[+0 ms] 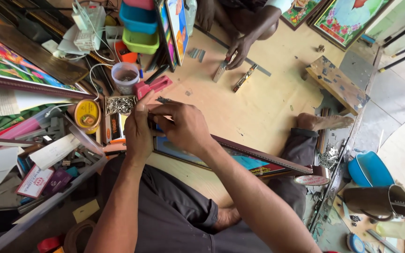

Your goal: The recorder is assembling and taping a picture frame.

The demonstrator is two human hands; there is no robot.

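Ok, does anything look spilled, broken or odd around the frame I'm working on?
Yes: small metal bits lie scattered on the floor past the picture frame, and the wooden stool has chipped, patchy paint. Both hands pinch something tiny.

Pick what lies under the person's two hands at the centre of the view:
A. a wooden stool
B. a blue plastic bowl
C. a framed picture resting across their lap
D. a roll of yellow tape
C: the left hand and right hand meet over the corner of a framed picture, whose dark moulding runs across the lap; the blue bowl lies apart, by the right edge.
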